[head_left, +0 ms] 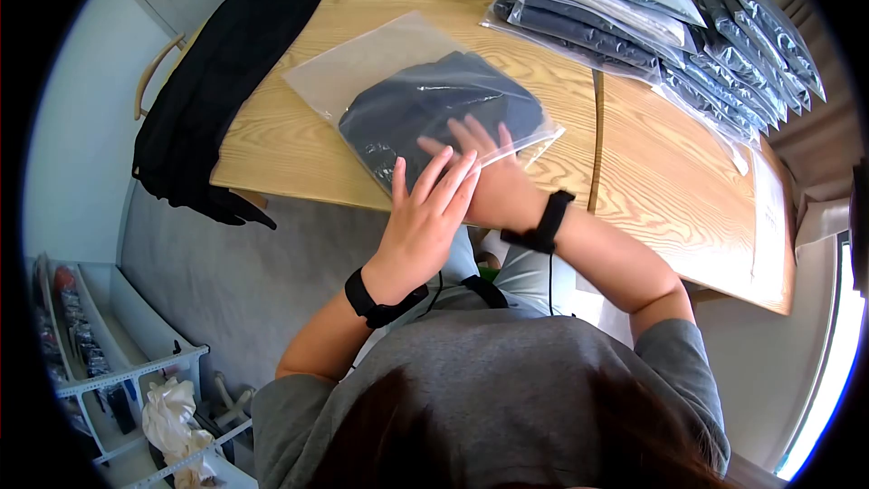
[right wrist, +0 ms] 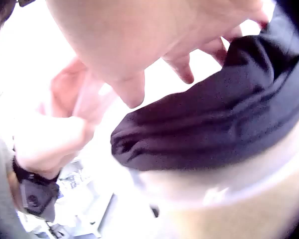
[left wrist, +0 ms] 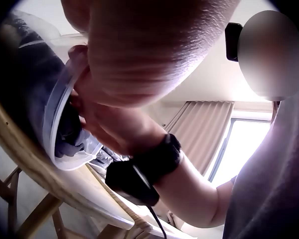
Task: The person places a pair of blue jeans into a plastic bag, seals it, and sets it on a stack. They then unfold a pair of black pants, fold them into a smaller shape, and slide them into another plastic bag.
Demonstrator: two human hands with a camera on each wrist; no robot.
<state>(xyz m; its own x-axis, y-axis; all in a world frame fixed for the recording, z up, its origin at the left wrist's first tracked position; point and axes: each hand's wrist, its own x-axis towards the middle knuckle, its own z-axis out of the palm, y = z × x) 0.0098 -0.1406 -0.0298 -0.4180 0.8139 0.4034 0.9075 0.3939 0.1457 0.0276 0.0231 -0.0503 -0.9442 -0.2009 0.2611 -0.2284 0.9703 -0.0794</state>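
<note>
Garment point(head_left: 453, 95) bagged, likely being smoothed. Your left hand point(head_left: 421, 226) lies straight-fingered at the bag's point(head_left: 339, 68) edge; right hand point(head_left: 502, 186) open, fingers spread. Next calls for steadying that edge.

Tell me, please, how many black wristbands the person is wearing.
2: one black wristband is around the person's left wrist, and the other wristband is around the right wrist.

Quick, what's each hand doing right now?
Left hand: open, fingers straight, by the edge of the clear bag.
Right hand: open, fingers spread and blurred, near the dark cloth.
</note>
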